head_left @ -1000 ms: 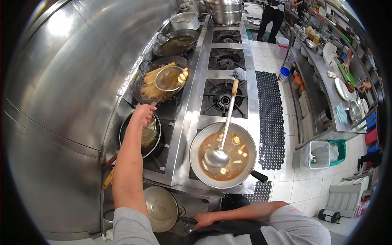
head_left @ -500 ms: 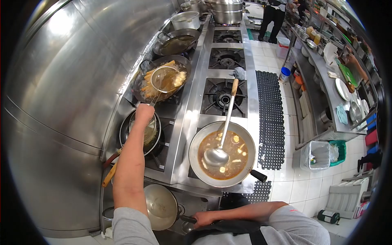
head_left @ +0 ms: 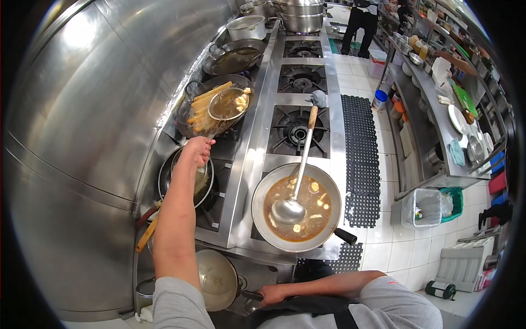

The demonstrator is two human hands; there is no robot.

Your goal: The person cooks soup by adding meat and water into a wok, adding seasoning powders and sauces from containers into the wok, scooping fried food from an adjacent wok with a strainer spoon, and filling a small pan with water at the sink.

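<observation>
My left hand (head_left: 198, 149) is closed around the handle of a round wire strainer (head_left: 226, 105). The strainer's bowl sits in a wok of oil (head_left: 192, 130), at the wok's right side. Long golden rolls (head_left: 204, 107) lie in the oil left of it, and pale yellow fried pieces (head_left: 241, 102) are at the strainer's right edge. At the bottom, my right hand (head_left: 271, 295) is closed on the dark handle of a pale pan (head_left: 211, 274). A large pan of brown soup (head_left: 257, 219) stands on the right, with a wooden-handled ladle (head_left: 289, 210) resting in it.
Below my left forearm is a pan with a second strainer (head_left: 203, 183). Another oil wok (head_left: 235, 59) and metal pots (head_left: 246, 27) stand farther back. Bare burners (head_left: 297, 133) line the right row. A steel worktable (head_left: 444, 142) and a bin (head_left: 422, 208) are across the aisle; a person (head_left: 361, 27) stands beyond.
The strainer has shifted slightly right in the oil, and its bowl has tilted. My left hand has turned a little. The rolls show more plainly. My right hand stays in place.
</observation>
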